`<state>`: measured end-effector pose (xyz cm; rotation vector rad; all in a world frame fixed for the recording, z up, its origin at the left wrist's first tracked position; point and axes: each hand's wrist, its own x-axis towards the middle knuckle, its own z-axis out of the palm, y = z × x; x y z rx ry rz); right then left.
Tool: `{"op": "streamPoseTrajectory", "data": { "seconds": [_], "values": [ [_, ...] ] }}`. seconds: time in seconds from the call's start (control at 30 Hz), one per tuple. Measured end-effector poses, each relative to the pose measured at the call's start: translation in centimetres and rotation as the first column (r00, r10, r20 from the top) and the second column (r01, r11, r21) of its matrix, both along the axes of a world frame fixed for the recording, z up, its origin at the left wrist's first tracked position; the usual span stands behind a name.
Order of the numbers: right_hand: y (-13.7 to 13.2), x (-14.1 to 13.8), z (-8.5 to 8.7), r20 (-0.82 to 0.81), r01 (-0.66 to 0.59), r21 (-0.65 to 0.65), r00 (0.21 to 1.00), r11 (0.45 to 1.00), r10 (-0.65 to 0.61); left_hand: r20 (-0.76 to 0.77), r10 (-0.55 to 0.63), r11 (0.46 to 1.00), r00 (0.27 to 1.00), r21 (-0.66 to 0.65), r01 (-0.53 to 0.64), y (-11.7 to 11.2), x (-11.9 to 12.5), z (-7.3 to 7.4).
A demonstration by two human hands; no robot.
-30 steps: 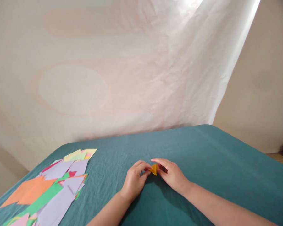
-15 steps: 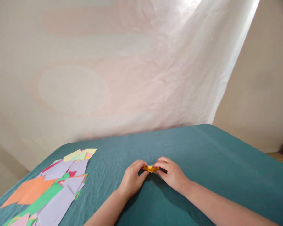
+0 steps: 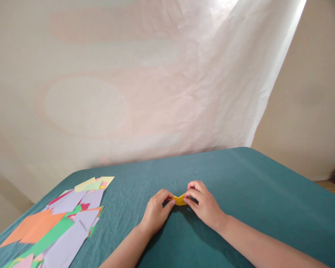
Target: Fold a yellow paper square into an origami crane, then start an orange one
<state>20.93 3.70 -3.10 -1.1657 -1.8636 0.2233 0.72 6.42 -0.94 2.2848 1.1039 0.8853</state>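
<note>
A small piece of folded yellow paper (image 3: 180, 200) is held between my two hands, a little above the cloth. Its upper edge dips in a shallow V at the middle. My left hand (image 3: 157, 209) pinches the left end between thumb and fingers. At the other end, my right hand (image 3: 202, 203) grips the paper with its thumb below and fingertips in front. Both ends of the paper are hidden by my fingers.
A teal cloth (image 3: 128, 223) covers the table. On the left lies a loose spread of coloured paper, with orange sheets (image 3: 35, 225), lilac sheets (image 3: 69, 242) and a green strip (image 3: 53, 235) overlapping. Behind the table hangs a pale curtain (image 3: 156, 93).
The yellow paper has turned in my fingers: its downward point no longer shows, and a V-shaped upper edge faces me. My right hand has risen slightly and shifted its grip; the left stays nearly still.
</note>
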Motion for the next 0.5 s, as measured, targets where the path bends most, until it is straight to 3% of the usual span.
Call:
{"op": "streamPoseTrajectory", "data": {
  "seconds": [0.1,0.27,0.4,0.5],
  "values": [
    [-0.02,0.0,0.02,-0.031,0.028,0.014,0.999,0.999,-0.028,0.036,0.041,0.999,0.998,-0.006,-0.041,0.21,0.04,-0.07],
    [-0.02,0.07,0.06,-0.11,-0.048,-0.159,0.993,0.986,0.031,0.058,0.098,0.995,0.994,-0.022,-0.097,0.37,0.06,-0.23],
    [0.13,0.11,0.06,-0.167,-0.07,-0.273,0.986,0.96,0.025,0.08,0.119,0.988,0.99,-0.106,-0.111,0.4,0.12,-0.51],
    [0.11,0.0,0.15,-0.201,-0.093,-0.274,0.979,0.957,0.037,0.109,0.12,0.98,0.987,-0.173,-0.1,0.43,0.21,-0.76]
  ]
}}
